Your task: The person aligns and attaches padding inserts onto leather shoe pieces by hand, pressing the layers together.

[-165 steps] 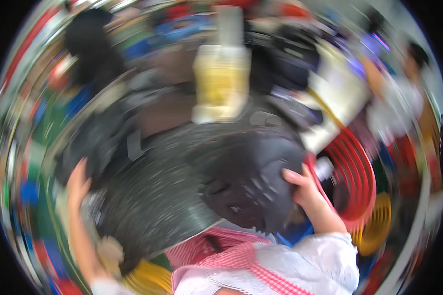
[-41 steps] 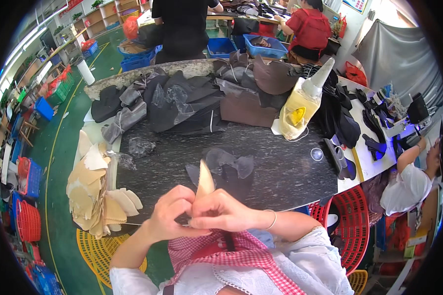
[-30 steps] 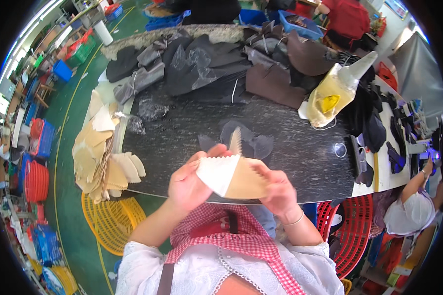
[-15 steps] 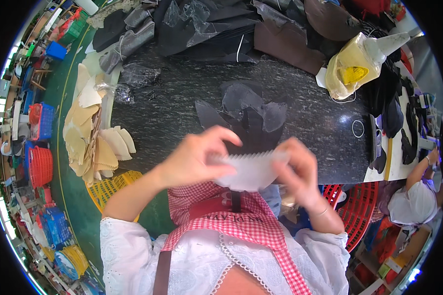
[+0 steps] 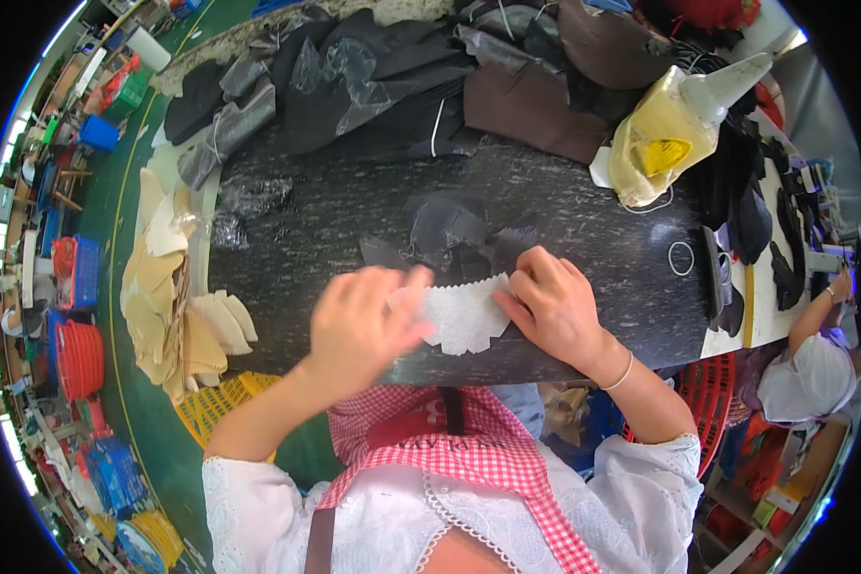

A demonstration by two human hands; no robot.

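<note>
Both my hands hold a white, zigzag-edged fabric piece (image 5: 461,314) just above the near part of the dark speckled worktable (image 5: 584,220). My left hand (image 5: 362,323) pinches its left end; my right hand (image 5: 550,304) grips its right end. Just beyond it lie small dark cut pieces (image 5: 450,230) on the table. The part of the white piece under my fingers is hidden.
Piles of black and brown material (image 5: 402,86) cover the far side. A yellow glue bottle with a cone spout (image 5: 674,124) stands at right. Tan cut pieces (image 5: 177,297) are stacked at left. Another person (image 5: 813,354) sits far right. Red and yellow baskets sit on the floor.
The light piece, held up before my face earlier, has been turned flat and lowered toward the table. Both hands stayed on it; the view tilted further down.
</note>
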